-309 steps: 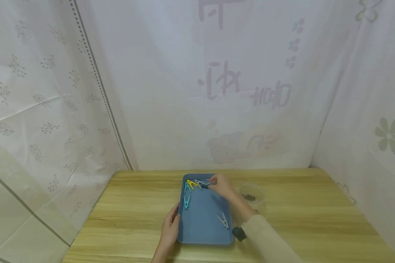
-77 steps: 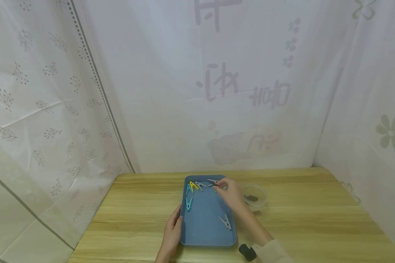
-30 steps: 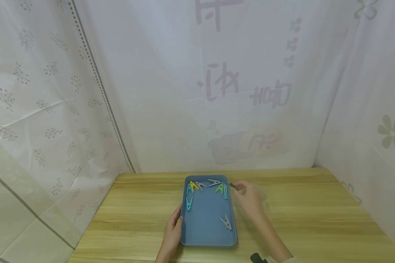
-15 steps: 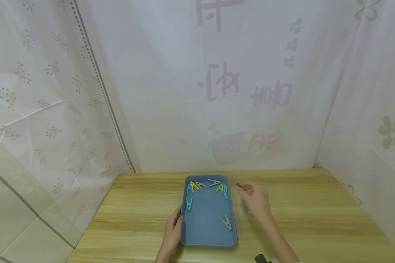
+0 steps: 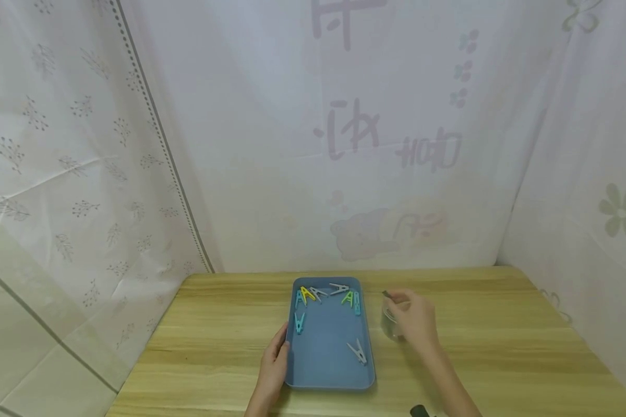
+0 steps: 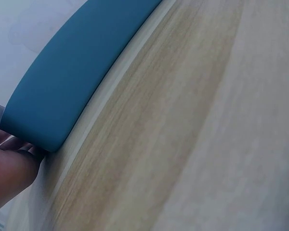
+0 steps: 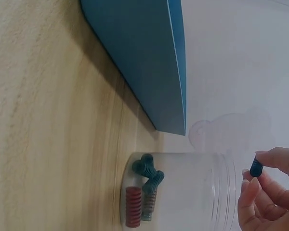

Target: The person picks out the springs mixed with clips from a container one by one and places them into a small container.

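My right hand (image 5: 414,321) pinches a small dark green coil spring (image 7: 256,167) between thumb and fingertips. It is held at the mouth of a clear plastic jar (image 7: 188,192), right of the blue tray (image 5: 328,356). Inside the jar lie several springs, among them a red one (image 7: 133,207) and dark green ones (image 7: 154,182). Most of the jar is hidden by the hand in the head view. My left hand (image 5: 272,362) grips the tray's left side near the front corner, thumb at the rim; some of its fingers are hidden.
Plastic clothespins lie in the tray: a yellow one (image 5: 306,294), a light green one (image 5: 348,298), a grey one (image 5: 357,352), a turquoise one (image 5: 299,323) and several others. The wooden table (image 5: 214,341) extends on both sides. A patterned cloth (image 5: 271,174) hangs behind it.
My right hand has left the tray's far right corner with the spring and moved right to the jar. Light green and blue clothespins there are uncovered. My left hand stays on the tray.
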A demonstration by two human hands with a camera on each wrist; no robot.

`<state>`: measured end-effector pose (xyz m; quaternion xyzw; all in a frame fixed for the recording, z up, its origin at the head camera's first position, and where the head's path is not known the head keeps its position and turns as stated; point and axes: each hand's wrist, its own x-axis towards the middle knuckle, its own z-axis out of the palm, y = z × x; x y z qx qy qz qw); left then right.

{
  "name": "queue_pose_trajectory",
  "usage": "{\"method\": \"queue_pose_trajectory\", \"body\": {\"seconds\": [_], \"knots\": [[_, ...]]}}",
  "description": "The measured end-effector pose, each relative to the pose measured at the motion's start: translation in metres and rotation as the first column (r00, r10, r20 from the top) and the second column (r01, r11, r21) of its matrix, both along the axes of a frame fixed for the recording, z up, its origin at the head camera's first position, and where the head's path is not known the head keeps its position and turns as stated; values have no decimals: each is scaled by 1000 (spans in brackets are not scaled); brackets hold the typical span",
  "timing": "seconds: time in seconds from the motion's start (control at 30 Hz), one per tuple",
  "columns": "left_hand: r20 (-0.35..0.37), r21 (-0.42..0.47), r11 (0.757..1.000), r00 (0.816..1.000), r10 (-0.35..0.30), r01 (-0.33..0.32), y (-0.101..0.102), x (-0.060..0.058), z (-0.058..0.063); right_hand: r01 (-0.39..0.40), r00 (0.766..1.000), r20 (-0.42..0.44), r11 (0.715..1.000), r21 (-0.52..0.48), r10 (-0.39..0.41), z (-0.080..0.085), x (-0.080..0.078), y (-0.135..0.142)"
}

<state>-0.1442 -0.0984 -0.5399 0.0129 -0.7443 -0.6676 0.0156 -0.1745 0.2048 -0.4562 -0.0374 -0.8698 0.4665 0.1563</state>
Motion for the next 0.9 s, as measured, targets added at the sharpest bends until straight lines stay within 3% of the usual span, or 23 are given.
{"method": "queue_pose_trajectory", "body": {"seconds": [0.9], "knots": [[-16, 8, 1000, 1000, -4, 4, -1, 1, 0, 31, 999, 20, 997, 64, -33, -8, 13, 23]]}}
